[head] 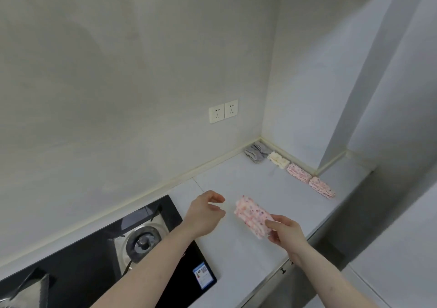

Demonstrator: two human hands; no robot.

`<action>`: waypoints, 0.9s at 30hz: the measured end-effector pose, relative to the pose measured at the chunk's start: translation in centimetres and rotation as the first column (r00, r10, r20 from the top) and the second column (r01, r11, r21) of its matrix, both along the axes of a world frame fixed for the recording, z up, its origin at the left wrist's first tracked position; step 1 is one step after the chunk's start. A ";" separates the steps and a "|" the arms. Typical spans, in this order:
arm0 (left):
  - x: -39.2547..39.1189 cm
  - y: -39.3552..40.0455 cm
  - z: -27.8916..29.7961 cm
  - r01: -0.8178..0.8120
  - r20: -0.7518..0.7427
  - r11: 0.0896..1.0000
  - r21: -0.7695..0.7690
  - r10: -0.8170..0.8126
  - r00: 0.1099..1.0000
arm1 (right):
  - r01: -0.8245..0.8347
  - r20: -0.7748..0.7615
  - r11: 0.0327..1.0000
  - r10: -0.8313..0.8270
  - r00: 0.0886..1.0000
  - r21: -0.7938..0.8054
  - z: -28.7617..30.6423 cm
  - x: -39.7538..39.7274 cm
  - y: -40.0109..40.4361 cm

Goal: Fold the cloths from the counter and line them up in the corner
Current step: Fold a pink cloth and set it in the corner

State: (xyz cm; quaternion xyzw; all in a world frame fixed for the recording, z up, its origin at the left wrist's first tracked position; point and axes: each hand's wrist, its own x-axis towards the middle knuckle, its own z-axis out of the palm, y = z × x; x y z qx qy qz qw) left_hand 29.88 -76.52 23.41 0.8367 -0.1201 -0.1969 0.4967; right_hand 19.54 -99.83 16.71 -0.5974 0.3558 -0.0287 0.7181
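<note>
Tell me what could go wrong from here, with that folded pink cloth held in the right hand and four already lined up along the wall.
1. The right hand pinches the folded pink cloth by one end only, so the free end could fall open before it is set down.
2. The row ends at the last pink cloth, close to the counter's front edge; a fifth piece may overhang or slip off.
3. The left hand hovers by the stove.

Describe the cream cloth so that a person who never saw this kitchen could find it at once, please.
Start at the corner of the counter right of the two wall sockets. Four folded cloths lie in a row along the right wall. The cream cloth is second from the corner, between the grey cloth and a pink dotted cloth; it alone is plain and pale.
</note>
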 end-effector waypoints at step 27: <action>15.5 -17.2 -3.5 -0.020 0.043 0.942 0.334 0.006 0.999 | -0.180 -0.247 0.937 0.106 0.963 -0.300 -10.9 30.4 -25.2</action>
